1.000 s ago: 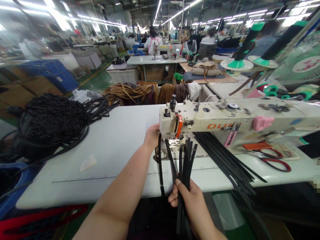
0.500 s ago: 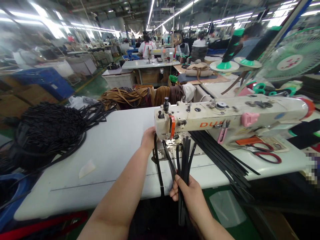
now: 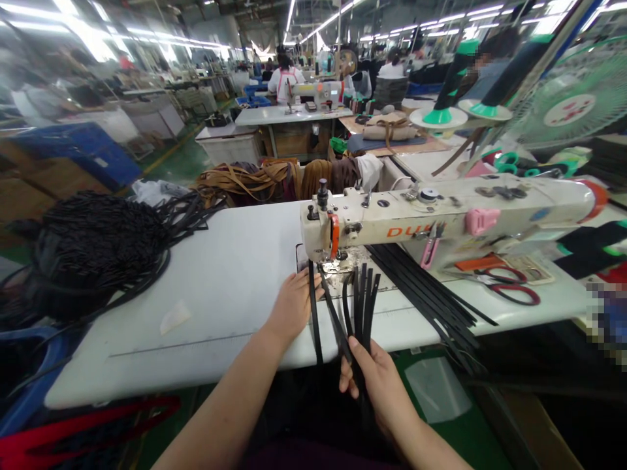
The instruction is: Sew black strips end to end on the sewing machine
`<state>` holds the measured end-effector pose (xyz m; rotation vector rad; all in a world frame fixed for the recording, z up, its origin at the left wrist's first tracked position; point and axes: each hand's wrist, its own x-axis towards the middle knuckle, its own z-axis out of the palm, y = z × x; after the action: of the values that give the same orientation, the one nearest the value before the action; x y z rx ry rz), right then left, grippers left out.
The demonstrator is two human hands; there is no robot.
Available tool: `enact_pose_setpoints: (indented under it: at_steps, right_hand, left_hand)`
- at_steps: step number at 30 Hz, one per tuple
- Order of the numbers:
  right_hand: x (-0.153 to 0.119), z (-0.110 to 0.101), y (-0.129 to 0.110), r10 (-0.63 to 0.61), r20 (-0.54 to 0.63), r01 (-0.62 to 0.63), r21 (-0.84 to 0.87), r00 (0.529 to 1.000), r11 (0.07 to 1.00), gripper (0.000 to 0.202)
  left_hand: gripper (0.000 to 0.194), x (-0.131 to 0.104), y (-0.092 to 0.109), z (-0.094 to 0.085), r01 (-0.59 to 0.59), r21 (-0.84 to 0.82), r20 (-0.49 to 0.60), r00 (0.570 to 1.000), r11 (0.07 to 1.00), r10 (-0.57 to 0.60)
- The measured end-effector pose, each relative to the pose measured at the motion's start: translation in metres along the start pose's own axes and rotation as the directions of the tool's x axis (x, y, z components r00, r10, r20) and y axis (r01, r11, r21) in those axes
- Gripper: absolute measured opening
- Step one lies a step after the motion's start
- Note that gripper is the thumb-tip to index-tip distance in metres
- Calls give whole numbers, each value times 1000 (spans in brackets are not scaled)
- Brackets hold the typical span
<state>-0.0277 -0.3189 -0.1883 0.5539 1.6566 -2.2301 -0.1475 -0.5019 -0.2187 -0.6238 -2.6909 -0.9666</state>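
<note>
My left hand (image 3: 292, 305) lies on the machine bed with its fingers stretched out, their tips at a black strap (image 3: 315, 320) that hangs over the table's front edge. My right hand (image 3: 371, 372) is closed round a bundle of black straps (image 3: 363, 313) in front of the needle area, their upper ends fanned out. One strap (image 3: 334, 313) runs from the presser foot (image 3: 337, 262) down to my right hand. The white sewing machine (image 3: 382, 225) stands just beyond both hands.
More loose black straps (image 3: 426, 284) lie right of the needle, near red-handled scissors (image 3: 514, 285). A heap of black straps (image 3: 98, 254) is at the left. Brown straps (image 3: 255, 181) hang behind the table (image 3: 220, 287). Thread cones and a fan stand at the right; people sit farther back.
My left hand has come back from behind the machine head's left side to the front of the needle area, its fingers now in view. My right hand still holds the bundle.
</note>
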Motion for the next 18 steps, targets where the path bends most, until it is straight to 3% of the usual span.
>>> enact_pose_setpoints:
  at_steps: [8, 18]
  right_hand:
    - [-12, -20, 6, 33, 14, -34, 32, 999, 999, 57]
    - [-15, -27, 15, 66, -43, -65, 24, 997, 998, 57]
  left_hand:
    - [31, 0, 8, -4, 79, 49, 26, 996, 996, -80]
    - [29, 0, 8, -3, 51, 37, 21, 998, 998, -52]
